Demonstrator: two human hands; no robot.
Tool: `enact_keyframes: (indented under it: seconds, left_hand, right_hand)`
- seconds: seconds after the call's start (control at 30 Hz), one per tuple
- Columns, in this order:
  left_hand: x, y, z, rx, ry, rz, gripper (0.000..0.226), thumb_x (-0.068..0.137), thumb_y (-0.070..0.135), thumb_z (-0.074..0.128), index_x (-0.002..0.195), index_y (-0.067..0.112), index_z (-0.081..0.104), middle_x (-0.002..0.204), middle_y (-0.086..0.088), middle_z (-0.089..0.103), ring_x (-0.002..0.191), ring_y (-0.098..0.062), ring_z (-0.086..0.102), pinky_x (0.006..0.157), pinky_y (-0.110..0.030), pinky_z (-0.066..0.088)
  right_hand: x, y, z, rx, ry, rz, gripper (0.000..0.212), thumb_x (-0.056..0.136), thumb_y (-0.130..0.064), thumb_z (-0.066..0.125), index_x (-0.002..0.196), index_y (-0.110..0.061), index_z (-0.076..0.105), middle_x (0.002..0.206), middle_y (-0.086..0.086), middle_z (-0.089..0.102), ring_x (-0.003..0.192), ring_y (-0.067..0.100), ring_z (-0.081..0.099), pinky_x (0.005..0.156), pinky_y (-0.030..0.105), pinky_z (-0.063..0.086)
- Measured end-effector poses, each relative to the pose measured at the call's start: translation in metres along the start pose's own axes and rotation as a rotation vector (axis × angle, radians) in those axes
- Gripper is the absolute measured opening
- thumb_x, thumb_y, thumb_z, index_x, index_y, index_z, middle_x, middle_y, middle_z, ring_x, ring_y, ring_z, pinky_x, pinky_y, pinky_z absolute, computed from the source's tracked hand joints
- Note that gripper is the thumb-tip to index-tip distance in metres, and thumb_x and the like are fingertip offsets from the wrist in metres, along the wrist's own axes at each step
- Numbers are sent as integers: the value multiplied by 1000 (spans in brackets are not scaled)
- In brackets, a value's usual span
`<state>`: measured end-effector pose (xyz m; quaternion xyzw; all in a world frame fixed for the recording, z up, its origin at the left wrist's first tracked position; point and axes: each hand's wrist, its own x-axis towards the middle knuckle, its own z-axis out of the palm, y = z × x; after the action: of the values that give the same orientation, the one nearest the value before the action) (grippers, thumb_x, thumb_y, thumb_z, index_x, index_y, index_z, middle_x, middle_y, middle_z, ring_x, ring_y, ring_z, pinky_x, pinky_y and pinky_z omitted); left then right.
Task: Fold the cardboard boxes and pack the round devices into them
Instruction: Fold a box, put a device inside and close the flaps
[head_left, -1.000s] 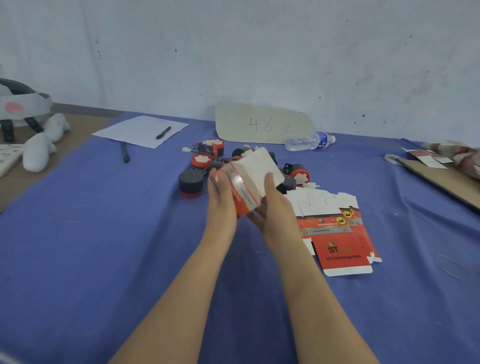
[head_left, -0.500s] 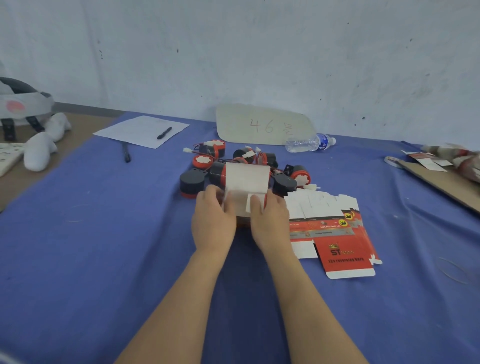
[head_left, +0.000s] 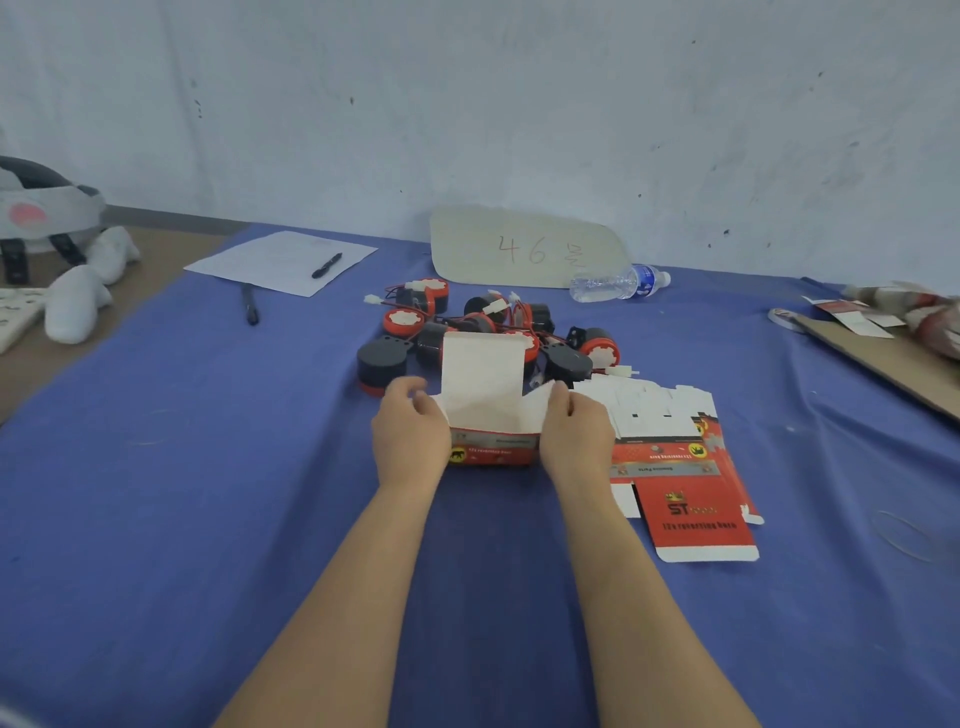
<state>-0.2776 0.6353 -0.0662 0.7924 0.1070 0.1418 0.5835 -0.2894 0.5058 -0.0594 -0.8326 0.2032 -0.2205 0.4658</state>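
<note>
Head view: the left hand's fingers (head_left: 414, 388) curl over the left side flap of a small cardboard box (head_left: 485, 405), and the right hand's fingers (head_left: 563, 399) pinch the opposite flap, so both sets of fingers are clamped on thin white card. The box stands on the blue cloth (head_left: 208, 467) at mid-table, open at the top, with its tall lid flap upright and showing a plain matte white inside. Its near wall is glossy red with a grey band and a yellow round mark. The left hand (head_left: 410, 439) and the right hand (head_left: 577, 439) flank the box, knuckles up, with bare forearms reaching in from the lower edge. Just behind the box lies a heap of round devices (head_left: 470, 325), squat black cylinders with red rims, white faces and thin wires. Just right of the right hand lies a stack of flat unfolded boxes (head_left: 680, 467), red and white print upward. Farther back are a clear plastic bottle (head_left: 618, 283) lying on its side and a cardboard sign (head_left: 524, 247).
</note>
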Motion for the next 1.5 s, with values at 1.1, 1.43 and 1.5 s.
enact_keyframes:
  seconds: [1.1,1.43,1.5]
  left_hand:
    - [73,-18,-4,558,30,-29,87,83,54,65,148,12,25,148,-13,38,139,-35,30,114,-49,23]
    - [56,20,-29,-719,171,-108,25,88,45,63,92,22,55,87,9,66,82,-10,64,61,-17,47]
    - [49,32,-38,-917,93,-49,25,91,46,57,99,22,57,93,2,68,78,-12,68,61,-21,52]
  right_hand:
    - [-8,-3,6,-341,-44,-148,36,95,-20,43,129,-15,52,131,3,51,119,22,40,97,31,36]
    - [-10,-4,9,-471,-7,-189,34,95,-28,42,123,-21,60,136,-1,44,128,21,33,108,40,25]
    - [-13,-5,15,-474,-38,-225,35,97,-34,38,119,-22,63,135,0,43,127,21,32,108,40,24]
